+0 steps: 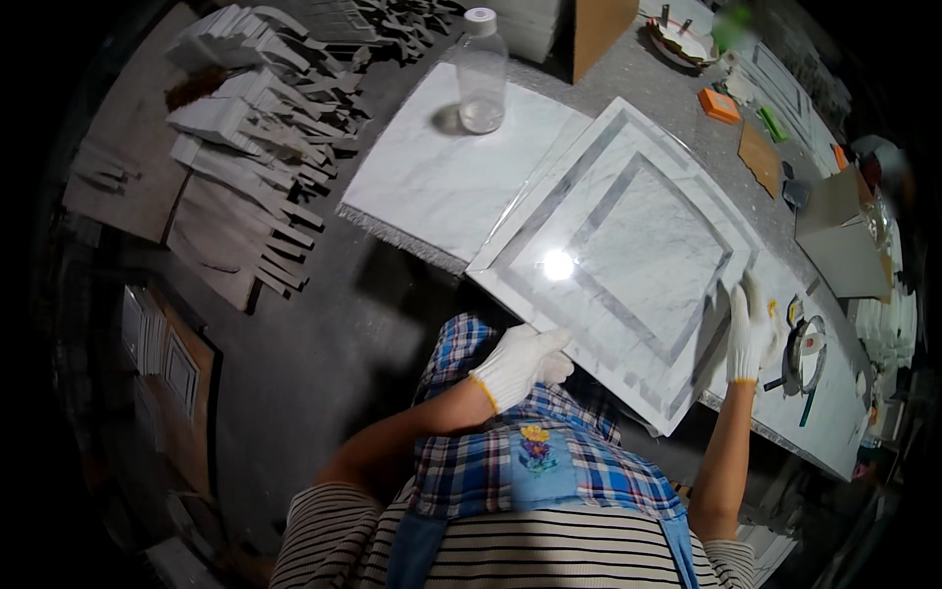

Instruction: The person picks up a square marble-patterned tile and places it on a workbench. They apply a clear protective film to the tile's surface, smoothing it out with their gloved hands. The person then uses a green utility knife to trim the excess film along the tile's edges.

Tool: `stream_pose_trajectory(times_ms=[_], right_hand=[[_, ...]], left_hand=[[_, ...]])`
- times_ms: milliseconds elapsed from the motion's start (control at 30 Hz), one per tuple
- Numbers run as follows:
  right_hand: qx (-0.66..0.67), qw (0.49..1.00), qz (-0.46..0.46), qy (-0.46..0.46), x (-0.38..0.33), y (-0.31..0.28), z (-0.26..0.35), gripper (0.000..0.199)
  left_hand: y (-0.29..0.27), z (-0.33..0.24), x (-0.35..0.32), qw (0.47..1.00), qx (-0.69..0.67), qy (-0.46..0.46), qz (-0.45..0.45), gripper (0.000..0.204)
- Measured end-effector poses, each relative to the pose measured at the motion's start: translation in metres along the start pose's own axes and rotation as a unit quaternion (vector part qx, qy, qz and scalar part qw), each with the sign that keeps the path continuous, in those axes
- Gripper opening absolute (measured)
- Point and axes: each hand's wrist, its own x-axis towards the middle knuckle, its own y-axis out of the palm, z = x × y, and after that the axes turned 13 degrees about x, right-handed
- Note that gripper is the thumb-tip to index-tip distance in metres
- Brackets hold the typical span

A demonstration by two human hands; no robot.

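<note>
1. Workbench (628,69): grey top running from the far edge toward the right rim of the view; it carries everything below.

2. Marble panel (628,245): square, white, with 2 nested grey inlay borders under a glossy film that throws back a lamp glare. It lies turned like a diamond, 1 corner pointing at the person and overhanging the near edge of the workbench. Its near-left side runs up and away to the left, its near-right side up and away to the right. The panel lies between the 2 hands, straight ahead of the body.

3. Plain white marble slab (442,177): left of the panel, its right edge tucked under it, with a frayed backing along the near edge.

4. Clear plastic bottle (482,74): upright on the slab's far corner, white cap, nearly empty.

5. Left hand (520,361): white work glove, fingers curled over the panel's near-left side close to the near corner, gripping it.

6. Right hand (750,332): white glove, fingers extended flat along the panel's right corner, pressing rather than clasping. Both hands sit equally close to the panel.

7. Orange block (719,105): far right of the workbench.
</note>
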Motion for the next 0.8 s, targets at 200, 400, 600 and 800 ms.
stream_pose_trajectory(times_ms=[200, 400, 600, 800], right_hand=[[-0.189, 0.966, -0.041, -0.171, -0.057, -0.039, -0.03, 0.034], [-0.009, 0.998, -0.051, -0.02, -0.066, -0.045, -0.024, 0.035], [-0.255, 0.943, -0.123, -0.172, -0.038, -0.039, -0.064, 0.028], [-0.33, 0.935, -0.13, 0.001, -0.012, -0.085, -0.121, 0.041]], left_hand=[[0.003, 0.004, -0.001, 0.999, 0.004, 0.025, -0.023, 0.032], [0.01, -0.002, -0.005, 0.994, 0.099, 0.036, -0.03, 0.028], [-0.006, -0.003, 0.003, 0.994, 0.103, -0.006, 0.036, 0.03], [0.015, -0.017, -0.008, 0.984, 0.175, -0.032, -0.017, 0.03]])
